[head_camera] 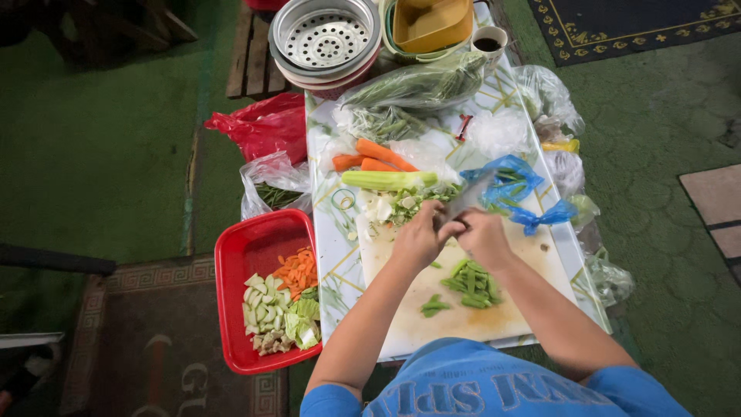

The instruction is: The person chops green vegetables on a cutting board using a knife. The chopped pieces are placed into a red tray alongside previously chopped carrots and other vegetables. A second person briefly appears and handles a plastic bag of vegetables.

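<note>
On the pale, stained plastic cutting board (432, 309): left hand (417, 239) and right hand (480, 235) are held together, closed on a steel knife (467, 199); cut green beans (471, 284) lie just below. Fingertips are best kept tucked clear.

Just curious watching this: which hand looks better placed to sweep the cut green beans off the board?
Probably the right hand: the cut green beans lie just below it, while the left hand sits farther over.

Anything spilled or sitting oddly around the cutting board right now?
Mostly tidy. A few cut green pieces lie apart from the main pile of green beans on the cutting board. The red tray of chopped vegetables sits off the table's left edge. Both hands, left hand and right hand, meet above the board.
</note>
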